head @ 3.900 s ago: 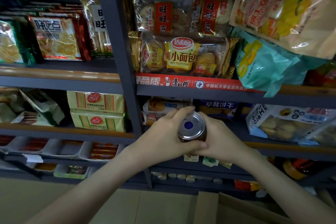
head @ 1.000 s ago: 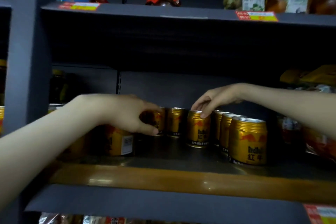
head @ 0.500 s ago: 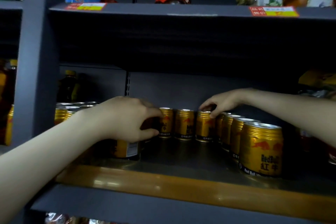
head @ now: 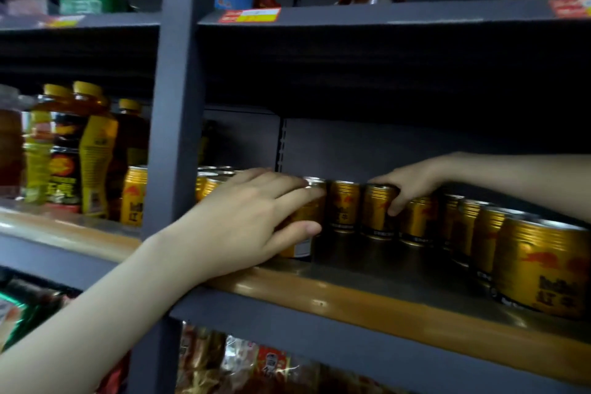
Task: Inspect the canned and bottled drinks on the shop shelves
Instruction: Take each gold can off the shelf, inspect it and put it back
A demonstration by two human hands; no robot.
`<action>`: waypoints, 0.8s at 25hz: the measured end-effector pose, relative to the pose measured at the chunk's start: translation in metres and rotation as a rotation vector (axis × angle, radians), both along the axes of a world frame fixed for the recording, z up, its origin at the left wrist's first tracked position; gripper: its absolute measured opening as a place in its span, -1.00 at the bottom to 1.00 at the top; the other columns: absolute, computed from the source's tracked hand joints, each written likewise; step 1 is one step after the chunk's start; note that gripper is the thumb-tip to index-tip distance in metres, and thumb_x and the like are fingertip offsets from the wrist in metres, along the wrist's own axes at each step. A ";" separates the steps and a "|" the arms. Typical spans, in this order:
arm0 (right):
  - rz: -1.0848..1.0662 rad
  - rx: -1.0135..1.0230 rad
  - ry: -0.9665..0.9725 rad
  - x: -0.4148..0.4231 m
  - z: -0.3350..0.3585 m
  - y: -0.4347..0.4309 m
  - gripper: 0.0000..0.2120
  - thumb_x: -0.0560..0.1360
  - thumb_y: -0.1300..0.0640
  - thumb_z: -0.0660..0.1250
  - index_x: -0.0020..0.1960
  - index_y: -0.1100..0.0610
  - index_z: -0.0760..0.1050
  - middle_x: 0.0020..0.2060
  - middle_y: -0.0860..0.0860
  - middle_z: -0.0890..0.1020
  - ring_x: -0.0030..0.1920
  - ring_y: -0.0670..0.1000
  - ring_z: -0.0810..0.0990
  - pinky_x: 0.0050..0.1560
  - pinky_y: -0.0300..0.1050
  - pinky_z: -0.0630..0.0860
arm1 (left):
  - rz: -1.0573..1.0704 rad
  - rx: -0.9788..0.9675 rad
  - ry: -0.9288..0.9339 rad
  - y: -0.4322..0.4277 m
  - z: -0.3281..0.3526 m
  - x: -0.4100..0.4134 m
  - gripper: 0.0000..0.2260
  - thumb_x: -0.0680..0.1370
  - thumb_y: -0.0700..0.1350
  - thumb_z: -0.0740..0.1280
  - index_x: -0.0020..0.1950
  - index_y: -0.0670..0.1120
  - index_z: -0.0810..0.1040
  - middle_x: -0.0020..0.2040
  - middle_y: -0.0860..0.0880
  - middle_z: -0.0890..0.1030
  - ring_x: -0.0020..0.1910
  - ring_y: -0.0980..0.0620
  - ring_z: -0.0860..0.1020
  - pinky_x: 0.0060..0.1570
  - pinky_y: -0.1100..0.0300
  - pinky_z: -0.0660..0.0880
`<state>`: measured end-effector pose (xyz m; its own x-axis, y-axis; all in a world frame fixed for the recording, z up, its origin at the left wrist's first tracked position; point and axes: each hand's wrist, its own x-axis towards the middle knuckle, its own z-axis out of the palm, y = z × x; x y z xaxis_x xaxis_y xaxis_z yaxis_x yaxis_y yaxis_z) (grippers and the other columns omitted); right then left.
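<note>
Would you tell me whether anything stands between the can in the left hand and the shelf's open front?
Nothing visible does: the left hand grips the front can just behind the wooden rail; the right hand grips a rear can, farther back in the row.

- Entering from the lower left corner with the bare left forearm (head: pixel 96 313), slanted up toward the centre of the frame.
- Gripping a can (head: pixel 300 246) with the left hand (head: pixel 252 214) just left of centre: back of the hand to the camera, fingers laid over the top rim, thumb pressed against the front wall.
- Entering from the right edge with the bare right forearm (head: pixel 518 176), nearly level, wrist bent down.
- Holding a second can (head: pixel 375 214) with the right hand (head: pixel 412 184) right of centre: fingers curled over the top, thumb pointing down along its right side.
</note>
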<state>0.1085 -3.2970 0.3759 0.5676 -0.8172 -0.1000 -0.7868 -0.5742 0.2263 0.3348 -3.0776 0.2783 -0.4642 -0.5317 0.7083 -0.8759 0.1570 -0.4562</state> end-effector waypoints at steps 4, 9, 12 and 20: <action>-0.037 -0.099 -0.004 0.003 0.008 0.006 -0.37 0.47 0.00 0.42 0.46 0.06 0.27 0.30 0.03 0.42 0.24 0.05 0.45 0.02 -0.20 0.48 | 0.020 -0.049 0.038 -0.002 -0.017 -0.004 -0.48 0.63 0.21 -0.05 0.35 -0.01 0.51 0.24 -0.11 0.57 0.19 -0.10 0.52 0.23 0.07 0.36; 0.035 -0.223 -0.019 -0.002 0.008 0.039 -0.42 0.35 -0.11 0.51 0.26 0.00 0.37 0.13 -0.02 0.46 0.08 -0.02 0.48 0.00 -0.17 0.51 | -0.025 -0.083 0.082 -0.003 -0.021 -0.005 -0.54 0.60 0.15 0.04 0.29 -0.03 0.56 0.19 -0.14 0.59 0.15 -0.13 0.54 0.15 0.10 0.22; 0.085 -0.349 -0.078 -0.009 0.000 0.071 -0.40 0.32 -0.11 0.53 0.25 -0.02 0.35 0.10 -0.05 0.40 0.07 -0.04 0.45 -0.01 -0.18 0.49 | -0.030 -0.061 0.112 -0.003 -0.022 -0.006 -0.52 0.61 0.15 0.02 0.29 -0.05 0.56 0.19 -0.16 0.58 0.15 -0.16 0.55 0.18 0.05 0.29; 0.278 -0.653 -0.558 -0.040 -0.013 0.195 -0.32 0.27 -0.02 0.56 0.31 0.01 0.38 0.11 -0.07 0.32 0.14 -0.05 0.41 0.10 -0.21 0.40 | -0.166 -0.271 0.325 0.010 -0.031 -0.036 -0.52 0.56 0.11 0.16 0.32 -0.18 0.50 0.26 -0.18 0.56 0.27 -0.15 0.51 0.31 -0.05 0.38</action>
